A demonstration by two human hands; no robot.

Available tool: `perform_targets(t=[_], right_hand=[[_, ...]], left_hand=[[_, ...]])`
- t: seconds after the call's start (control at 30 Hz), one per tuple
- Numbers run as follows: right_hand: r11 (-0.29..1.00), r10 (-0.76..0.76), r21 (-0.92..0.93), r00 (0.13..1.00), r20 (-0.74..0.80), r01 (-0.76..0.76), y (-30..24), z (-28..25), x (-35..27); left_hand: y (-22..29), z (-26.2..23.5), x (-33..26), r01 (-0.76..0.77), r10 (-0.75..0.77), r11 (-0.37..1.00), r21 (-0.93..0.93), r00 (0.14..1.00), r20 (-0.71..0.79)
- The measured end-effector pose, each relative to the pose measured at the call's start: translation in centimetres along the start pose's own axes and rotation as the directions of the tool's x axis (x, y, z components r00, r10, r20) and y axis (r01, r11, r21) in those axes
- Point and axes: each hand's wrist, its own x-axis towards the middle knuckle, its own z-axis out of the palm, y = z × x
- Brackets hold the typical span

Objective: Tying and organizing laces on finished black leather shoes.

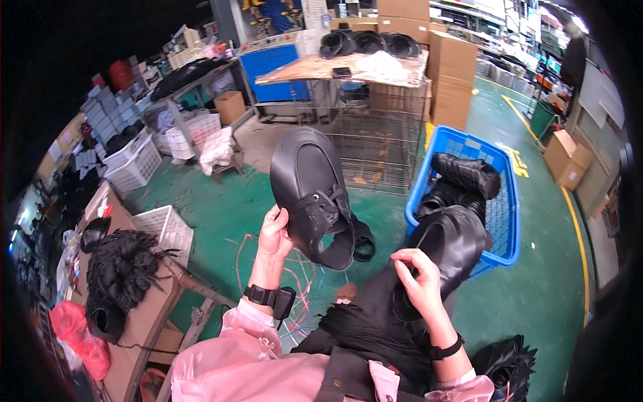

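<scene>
My left hand (275, 233) is closed on the side edge of a black shoe upper (305, 167), held up in front of me with its toe pointing up and away. A black lace (323, 198) runs through its eyelets, and the heel opening hangs lowest. To the right, my right hand (420, 276) is closed in a pinch of thumb and forefinger; whatever lies between the fingertips is too small to make out. Several more black shoe uppers (454, 236) rest stacked on my right thigh, just beyond that hand. Black laces (341, 325) lie bunched across my lap.
Beside my right leg stands a blue plastic basket (510, 201) with black uppers in it. On my left, a bench (149, 335) carries a black lace bundle (127, 268) and a pink bag (80, 338). Ahead is a wire-sided table (301, 70); more uppers (506, 365) lie at lower right.
</scene>
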Motion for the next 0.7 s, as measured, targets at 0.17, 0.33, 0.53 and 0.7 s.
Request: perform_targets(t=[0.17,0.33,0.53,0.7], right_hand=[[1.000,0.016,0.022,0.997,0.071,-0.018,1.3,0.6,-1.0],[0.957,0.171,0.218,0.979,0.112,-0.192,1.6,0.6,-1.6],[0.804,0.263,0.511,0.953,0.153,-0.304,2.0,0.5,-2.3],[0.564,0.384,0.733,0.907,0.173,-0.379,0.9,-0.4,-2.5]], left_hand=[[0.6,-2.8,-1.2,0.013,0.025,0.972,-0.234,0.987,0.156],[-1.4,-2.9,-2.1,0.024,-0.010,0.929,-0.369,0.999,0.039],[-5.7,-1.6,-2.7,0.241,-0.269,0.922,-0.304,0.962,-0.053],[-8.3,2.5,-3.0,0.391,-0.374,0.862,-0.323,0.920,0.117]])
